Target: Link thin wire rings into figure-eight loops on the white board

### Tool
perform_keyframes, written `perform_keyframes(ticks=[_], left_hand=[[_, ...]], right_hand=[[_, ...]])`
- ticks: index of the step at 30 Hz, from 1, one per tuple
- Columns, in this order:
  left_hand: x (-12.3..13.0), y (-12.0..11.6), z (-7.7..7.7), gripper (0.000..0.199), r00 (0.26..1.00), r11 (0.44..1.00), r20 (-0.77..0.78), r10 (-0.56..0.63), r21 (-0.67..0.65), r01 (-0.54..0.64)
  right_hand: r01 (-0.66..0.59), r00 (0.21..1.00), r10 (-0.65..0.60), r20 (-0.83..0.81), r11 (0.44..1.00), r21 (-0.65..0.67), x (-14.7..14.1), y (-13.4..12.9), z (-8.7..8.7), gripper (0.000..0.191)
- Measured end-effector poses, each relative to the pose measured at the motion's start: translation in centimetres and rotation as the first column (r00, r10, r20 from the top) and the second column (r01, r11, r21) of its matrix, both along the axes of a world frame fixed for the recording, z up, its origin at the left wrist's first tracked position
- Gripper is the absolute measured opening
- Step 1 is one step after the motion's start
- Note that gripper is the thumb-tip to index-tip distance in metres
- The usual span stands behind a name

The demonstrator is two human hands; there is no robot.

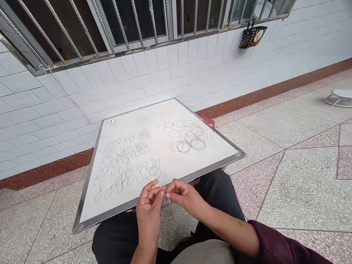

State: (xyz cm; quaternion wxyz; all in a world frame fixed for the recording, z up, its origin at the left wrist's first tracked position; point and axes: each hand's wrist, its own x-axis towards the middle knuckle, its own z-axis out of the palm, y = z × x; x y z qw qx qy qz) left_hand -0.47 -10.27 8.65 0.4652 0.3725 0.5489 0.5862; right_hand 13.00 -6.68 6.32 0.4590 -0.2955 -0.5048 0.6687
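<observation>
My left hand (pixel 150 211) is closed in a pinch at the table's near edge. Its thumb and forefinger hold a thin wire loop (pixel 162 175), whose rounded end stands up over the table. A tan wrap (pixel 155 182) covers one fingertip of that hand. My right hand (pixel 184 196) pinches right beside it, at the crossing of the wire, with thin pale ends hanging below the fingers. Exactly how the strands cross is too fine to make out. Several figure-eight wire loops (pixel 139 174) lie in rows on the left of the white table (pixel 162 161).
Several round wire rings (pixel 183 146) overlap on the table's right side. A small white-and-red item (pixel 113 121) sits at the far left corner. Behind stands a tiled wall (pixel 154 79) with barred windows and a hanging dark bag (pixel 251 36). A white stool (pixel 341 96) is far right.
</observation>
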Motion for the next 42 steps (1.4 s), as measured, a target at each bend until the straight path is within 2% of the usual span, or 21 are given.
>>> perform_keyframes(ticks=[6,13,16,18,20,22,25,31,35,42], left_hand=[[-0.1,0.2,-0.1,0.045,0.999,0.999,0.039,-0.032,-0.031,0.033],[-0.6,0.3,0.2,0.051,0.993,0.993,0.076,-0.096,-0.064,0.101],[-0.8,0.4,0.0,0.052,0.992,0.991,0.052,-0.115,-0.068,0.119],[-0.9,0.4,-0.2,0.054,0.992,0.991,0.031,-0.118,-0.060,0.120],[-1.0,0.5,-0.5,0.054,0.994,0.993,0.006,-0.108,-0.039,0.108],[-1.0,0.5,-0.7,0.054,0.995,0.995,-0.015,-0.102,-0.022,0.101],[-0.9,0.5,-0.8,0.053,0.995,0.996,-0.040,-0.094,-0.007,0.094],[-0.9,0.1,-0.4,0.052,0.990,0.995,-0.090,-0.104,-0.007,0.104],[-1.0,-0.1,0.3,0.049,0.989,0.993,-0.088,-0.116,-0.023,0.114],[-1.8,0.2,0.7,0.057,0.990,0.989,-0.034,-0.137,-0.065,0.134]], right_hand=[[-0.002,0.999,0.000,-0.045,0.999,-0.048,0.0,0.0,-0.2,0.037],[0.003,0.998,-0.005,-0.058,0.999,-0.039,0.0,0.1,-0.7,0.034],[0.028,0.999,-0.028,0.023,1.000,0.006,0.0,0.0,-0.9,0.028],[0.074,0.986,-0.088,0.142,0.992,0.103,0.1,-0.2,-1.0,0.020],[0.108,0.946,-0.182,0.267,0.958,0.267,0.2,-0.3,-1.0,0.015],[0.097,0.891,-0.278,0.360,0.890,0.446,0.3,-0.4,-1.1,0.015],[0.044,0.826,-0.368,0.427,0.797,0.603,0.5,-0.4,-1.2,0.015],[0.036,0.782,-0.456,0.425,0.714,0.699,0.7,-0.2,-1.7,0.012],[-0.010,0.752,-0.495,0.435,0.651,0.759,1.0,-0.2,-1.7,0.013],[-0.080,0.768,-0.498,0.402,0.549,0.832,1.3,0.0,-1.4,0.016]])
